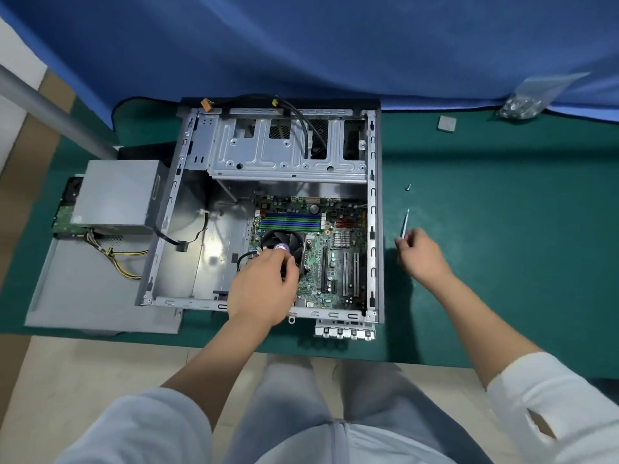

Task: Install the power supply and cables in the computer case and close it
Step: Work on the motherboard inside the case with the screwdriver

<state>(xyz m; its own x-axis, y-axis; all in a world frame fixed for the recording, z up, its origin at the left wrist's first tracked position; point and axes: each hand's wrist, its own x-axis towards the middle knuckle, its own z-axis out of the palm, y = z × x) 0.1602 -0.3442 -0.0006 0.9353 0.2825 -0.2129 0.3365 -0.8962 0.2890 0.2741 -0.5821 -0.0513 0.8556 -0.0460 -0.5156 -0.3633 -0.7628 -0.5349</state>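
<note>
The open grey computer case lies flat on the green mat, its motherboard showing. My left hand reaches inside over the CPU fan, fingers curled around something near a black cable; what it holds is hidden. My right hand is beside the case on the right and pinches a thin screwdriver. The grey power supply sits outside the case on the left, with its yellow and black cables lying on the loose side panel.
A single screw lies on the mat right of the case. A bag of screws and a small grey square pad sit at the back right. A blue cloth hangs behind. A drive bracket fills the case's far end.
</note>
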